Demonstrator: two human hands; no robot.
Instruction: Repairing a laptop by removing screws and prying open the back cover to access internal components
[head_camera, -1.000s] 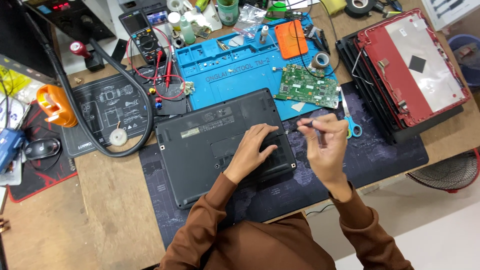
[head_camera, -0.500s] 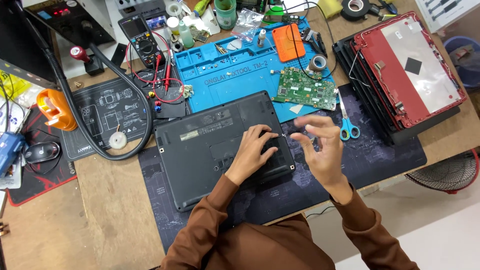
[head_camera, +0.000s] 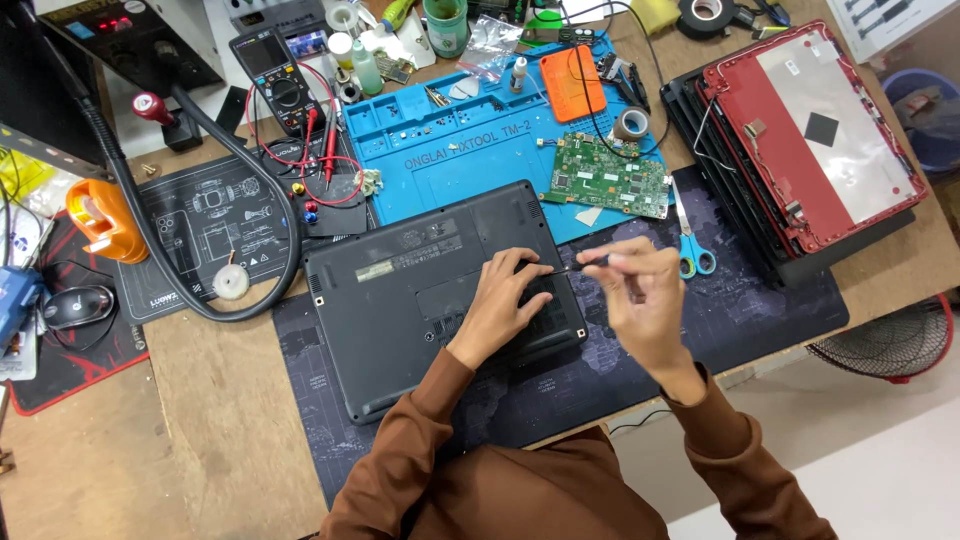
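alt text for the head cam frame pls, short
A person's left hand presses on the underside of a black laptop lying face down on a dark desk mat, while the right hand holds a thin screwdriver at its right edge. Behind lie a blue repair mat, a green circuit board and a red laptop lid.

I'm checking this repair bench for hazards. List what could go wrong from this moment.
1. The right hand holds a thin screwdriver near the left hand pressing on the upturned black laptop; a slip might jab a finger or scratch the case.
2. The bare green circuit board lies close by; an elbow or tool could knock it.
3. The scissors lie beside the right hand and could snag it.
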